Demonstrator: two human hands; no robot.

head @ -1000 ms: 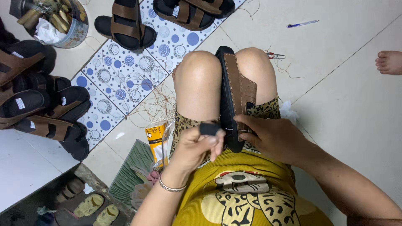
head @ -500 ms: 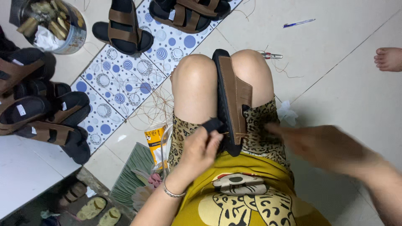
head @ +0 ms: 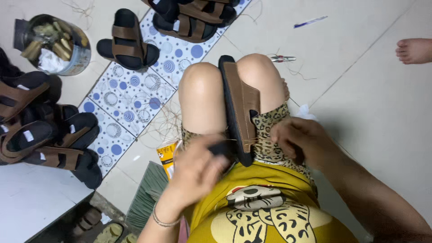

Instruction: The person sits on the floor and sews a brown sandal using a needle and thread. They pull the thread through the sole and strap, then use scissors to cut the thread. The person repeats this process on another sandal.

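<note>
The heel end of a brown leather-strapped, black-soled sandal (head: 240,110), clamped between the knees, is gripped by the left hand (head: 198,173); the right hand (head: 299,141) is pinched shut, apparently on thread. A stitched seam is already visible along the strap, though the stitching appears unfinished. Beyond, similar finished-looking sandals (head: 128,40) are laid on the tiled floor (head: 360,90).

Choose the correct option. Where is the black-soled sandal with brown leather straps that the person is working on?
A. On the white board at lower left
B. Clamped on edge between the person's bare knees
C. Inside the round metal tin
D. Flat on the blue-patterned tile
B: the black-soled sandal with brown leather straps stands on edge between the two bare knees, with the left hand at its near end and the right hand beside it.
</note>
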